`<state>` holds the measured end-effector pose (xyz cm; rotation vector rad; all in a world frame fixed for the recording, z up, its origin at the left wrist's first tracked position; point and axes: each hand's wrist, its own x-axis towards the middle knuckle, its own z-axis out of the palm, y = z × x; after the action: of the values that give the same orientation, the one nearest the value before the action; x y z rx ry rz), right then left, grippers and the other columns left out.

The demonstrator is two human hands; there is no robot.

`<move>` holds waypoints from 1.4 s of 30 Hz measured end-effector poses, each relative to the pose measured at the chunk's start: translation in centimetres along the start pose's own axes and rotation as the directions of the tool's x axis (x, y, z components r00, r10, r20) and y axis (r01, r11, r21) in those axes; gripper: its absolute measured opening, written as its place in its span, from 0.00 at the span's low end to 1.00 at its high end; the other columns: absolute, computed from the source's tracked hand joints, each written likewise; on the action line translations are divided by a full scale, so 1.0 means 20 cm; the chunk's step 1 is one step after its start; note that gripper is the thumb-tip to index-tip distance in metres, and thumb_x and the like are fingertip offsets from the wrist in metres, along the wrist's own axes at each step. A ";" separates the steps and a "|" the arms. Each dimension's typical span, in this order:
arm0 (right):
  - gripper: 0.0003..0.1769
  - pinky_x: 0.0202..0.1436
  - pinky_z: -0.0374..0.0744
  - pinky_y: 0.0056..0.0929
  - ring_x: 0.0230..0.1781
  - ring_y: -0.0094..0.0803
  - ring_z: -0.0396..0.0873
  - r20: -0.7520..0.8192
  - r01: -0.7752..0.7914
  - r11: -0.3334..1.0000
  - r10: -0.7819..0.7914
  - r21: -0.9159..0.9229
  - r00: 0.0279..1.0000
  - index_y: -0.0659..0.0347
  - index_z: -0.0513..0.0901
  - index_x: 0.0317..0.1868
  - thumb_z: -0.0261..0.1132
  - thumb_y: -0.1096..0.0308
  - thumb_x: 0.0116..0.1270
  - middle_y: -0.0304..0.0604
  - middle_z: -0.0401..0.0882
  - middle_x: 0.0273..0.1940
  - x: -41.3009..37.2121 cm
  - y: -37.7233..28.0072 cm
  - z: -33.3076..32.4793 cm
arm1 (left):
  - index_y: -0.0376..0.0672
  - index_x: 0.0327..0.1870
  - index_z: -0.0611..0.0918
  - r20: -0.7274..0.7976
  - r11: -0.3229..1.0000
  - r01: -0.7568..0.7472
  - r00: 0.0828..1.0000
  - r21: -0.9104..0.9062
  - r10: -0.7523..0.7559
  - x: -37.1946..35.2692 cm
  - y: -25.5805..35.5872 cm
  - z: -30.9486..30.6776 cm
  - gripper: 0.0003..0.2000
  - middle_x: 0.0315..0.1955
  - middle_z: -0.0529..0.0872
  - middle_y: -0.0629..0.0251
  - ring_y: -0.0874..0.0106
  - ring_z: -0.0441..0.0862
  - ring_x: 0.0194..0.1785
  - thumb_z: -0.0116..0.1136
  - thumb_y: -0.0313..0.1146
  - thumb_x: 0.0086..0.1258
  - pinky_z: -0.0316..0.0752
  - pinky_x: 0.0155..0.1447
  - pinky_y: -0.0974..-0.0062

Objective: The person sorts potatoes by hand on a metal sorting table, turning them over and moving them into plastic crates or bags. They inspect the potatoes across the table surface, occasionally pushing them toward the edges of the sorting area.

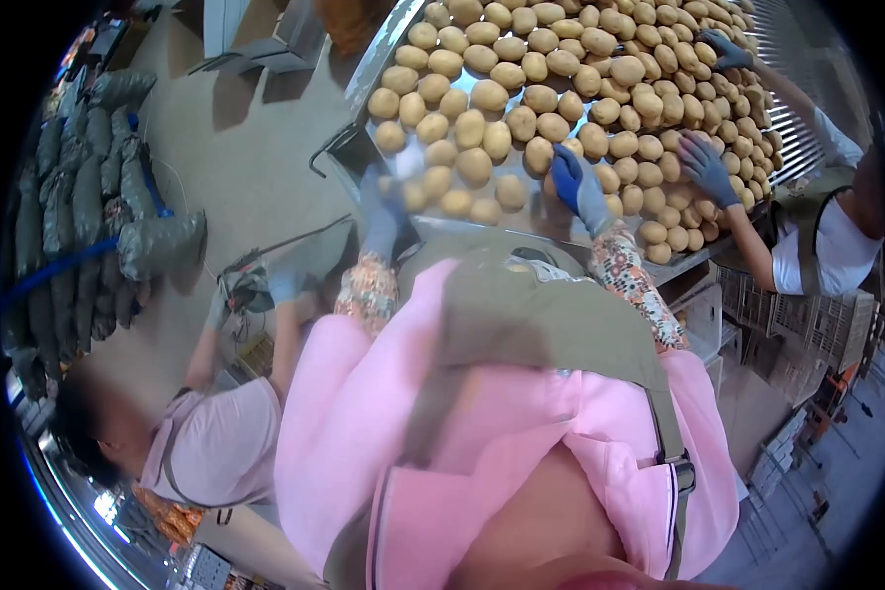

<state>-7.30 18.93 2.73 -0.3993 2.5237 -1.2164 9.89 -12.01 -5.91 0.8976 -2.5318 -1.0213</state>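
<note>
Many round tan potatoes (492,95) lie spread on a metal sorting table (551,218) in front of me. My right hand (576,187), in a blue and grey glove, reaches over the near edge with its fingers stretched out among the potatoes. No potato shows in its grasp. My left hand (382,205), also gloved, is at the table's left corner and smeared by motion. Beside it is a blurred whitish shape (410,157) that I cannot make out. Patterned sleeve covers (637,280) are on both my forearms.
At the right, a co-worker's two gloved hands (708,169) touch potatoes near metal rollers (801,88). Another co-worker (216,442) at the left handles a dark bag (249,290). Full mesh sacks (98,187) are stacked far left. Plastic crates (821,329) stand right of the table.
</note>
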 end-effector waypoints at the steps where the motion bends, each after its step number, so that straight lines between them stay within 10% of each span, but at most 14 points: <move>1: 0.19 0.57 0.76 0.39 0.48 0.46 0.80 -0.125 0.098 0.966 -0.131 -0.238 0.984 0.59 0.77 0.57 0.58 0.64 0.67 0.50 0.82 0.46 -0.03 0.09 -0.06 | 0.30 0.70 0.60 0.016 0.952 0.173 0.984 -0.253 -0.175 -0.04 -0.11 0.05 0.31 0.66 0.66 0.44 0.57 0.68 0.66 0.54 0.39 0.72 0.65 0.68 0.66; 2: 0.22 0.60 0.74 0.40 0.55 0.47 0.77 -0.087 0.139 0.897 -0.192 -0.419 0.978 0.55 0.77 0.60 0.60 0.62 0.66 0.51 0.79 0.54 -0.07 0.19 -0.12 | 0.30 0.71 0.58 0.302 0.388 0.492 0.837 -0.780 -0.456 -0.09 -0.18 0.05 0.30 0.67 0.65 0.45 0.60 0.68 0.67 0.51 0.39 0.74 0.65 0.68 0.69; 5: 0.25 0.64 0.70 0.40 0.62 0.45 0.71 0.078 0.219 0.804 -0.212 -0.553 0.974 0.49 0.74 0.64 0.60 0.61 0.65 0.48 0.72 0.63 -0.29 0.32 -0.18 | 0.31 0.72 0.57 0.333 0.740 0.542 0.837 -0.399 -0.434 -0.29 -0.05 -0.15 0.31 0.65 0.68 0.46 0.60 0.69 0.66 0.49 0.43 0.75 0.64 0.68 0.68; 7: 0.30 0.72 0.58 0.48 0.69 0.42 0.63 0.172 0.120 0.773 -0.014 -0.623 0.985 0.42 0.68 0.69 0.58 0.59 0.65 0.45 0.62 0.69 -0.41 0.22 -0.14 | 0.32 0.71 0.59 0.133 0.914 0.155 0.967 0.375 -0.219 -0.45 -0.30 -0.09 0.35 0.62 0.72 0.45 0.59 0.70 0.65 0.51 0.51 0.72 0.65 0.66 0.67; 10: 0.35 0.72 0.33 0.67 0.74 0.48 0.54 0.118 -0.005 0.769 0.104 -0.640 0.987 0.43 0.60 0.73 0.57 0.55 0.65 0.51 0.55 0.72 -0.46 0.16 -0.06 | 0.33 0.68 0.64 -0.039 0.766 0.487 0.853 0.420 -0.521 -0.57 -0.28 -0.01 0.38 0.54 0.77 0.42 0.55 0.74 0.61 0.50 0.59 0.68 0.68 0.62 0.64; 14: 0.36 0.72 0.35 0.67 0.74 0.49 0.53 0.029 -0.139 0.765 0.202 -0.628 0.979 0.43 0.61 0.73 0.58 0.54 0.63 0.51 0.55 0.72 -0.43 0.09 0.04 | 0.33 0.66 0.66 0.505 0.571 0.818 0.523 -0.072 -0.686 -0.56 -0.75 0.24 0.39 0.52 0.78 0.39 0.50 0.76 0.59 0.48 0.61 0.66 0.69 0.59 0.61; 19: 0.32 0.72 0.61 0.48 0.69 0.62 0.57 0.093 0.168 0.749 -0.142 -0.641 0.986 0.61 0.61 0.70 0.55 0.59 0.68 0.67 0.54 0.70 -0.43 0.45 0.15 | 0.36 0.64 0.70 0.489 0.890 0.433 0.751 0.142 -0.443 -0.58 -0.64 0.21 0.32 0.55 0.78 0.45 0.54 0.76 0.59 0.46 0.54 0.68 0.67 0.63 0.63; 20: 0.31 0.73 0.59 0.49 0.70 0.63 0.56 0.163 0.233 0.194 -0.321 -0.953 0.933 0.63 0.61 0.70 0.53 0.59 0.70 0.65 0.55 0.70 -0.42 0.92 0.33 | 0.36 0.63 0.71 0.500 0.923 0.352 0.777 0.158 -0.382 -0.55 -0.62 0.23 0.30 0.55 0.78 0.46 0.55 0.76 0.60 0.46 0.52 0.69 0.66 0.63 0.64; 23: 0.31 0.67 0.60 0.67 0.71 0.58 0.55 0.117 0.168 0.683 -0.120 -0.711 0.986 0.62 0.66 0.67 0.57 0.58 0.66 0.58 0.58 0.69 -0.44 0.38 0.12 | 0.37 0.62 0.73 0.559 0.945 0.144 0.776 0.295 -0.293 -0.52 -0.70 0.21 0.26 0.56 0.78 0.50 0.57 0.75 0.60 0.45 0.48 0.70 0.64 0.65 0.65; 30: 0.38 0.67 0.40 0.79 0.79 0.38 0.39 0.137 -0.147 0.630 0.379 -0.762 0.915 0.44 0.52 0.75 0.54 0.49 0.67 0.37 0.46 0.77 -0.38 0.15 0.07 | 0.41 0.58 0.78 0.844 0.513 -0.711 0.215 0.480 -0.492 -0.95 -1.63 -0.69 0.19 0.60 0.78 0.59 0.63 0.75 0.61 0.42 0.37 0.73 0.60 0.70 0.67; 33: 0.38 0.67 0.40 0.79 0.79 0.40 0.39 0.117 -0.147 0.618 0.366 -0.772 0.923 0.44 0.53 0.75 0.54 0.49 0.66 0.38 0.46 0.77 -0.40 0.17 0.10 | 0.39 0.57 0.80 0.744 0.640 -0.385 0.421 0.664 -0.519 -1.07 -1.67 -0.69 0.18 0.56 0.80 0.56 0.61 0.77 0.58 0.46 0.33 0.70 0.61 0.70 0.67; 37: 0.40 0.70 0.49 0.70 0.76 0.49 0.46 0.102 -0.104 0.641 0.277 -0.761 0.955 0.50 0.56 0.74 0.58 0.49 0.64 0.49 0.50 0.75 -0.41 0.15 0.07 | 0.47 0.39 0.86 0.853 0.481 -0.714 0.496 0.509 -0.165 -0.63 -1.29 0.55 0.16 0.37 0.88 0.63 0.62 0.86 0.40 0.64 0.49 0.59 0.81 0.41 0.66; 38: 0.40 0.70 0.49 0.70 0.76 0.49 0.46 0.098 -0.101 0.641 0.269 -0.761 0.958 0.50 0.56 0.74 0.58 0.49 0.64 0.49 0.50 0.75 -0.42 0.18 0.08 | 0.47 0.40 0.85 0.666 0.868 -0.192 0.720 0.459 -0.193 -0.59 -1.26 0.33 0.17 0.37 0.88 0.63 0.62 0.86 0.42 0.66 0.49 0.58 0.80 0.42 0.64; 42: 0.41 0.69 0.62 0.53 0.69 0.59 0.59 0.030 -0.020 0.744 0.053 -0.668 0.998 0.58 0.59 0.72 0.64 0.55 0.61 0.63 0.53 0.71 -0.42 0.30 0.11 | 0.45 0.43 0.84 0.755 0.643 -0.497 0.624 0.583 -0.202 -0.65 -1.09 0.48 0.14 0.41 0.86 0.58 0.61 0.84 0.47 0.59 0.43 0.65 0.79 0.46 0.64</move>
<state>0.61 24.22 -1.96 -0.5196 2.8374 -0.2199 25.32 -10.79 -28.14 0.3059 -3.8587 -0.1704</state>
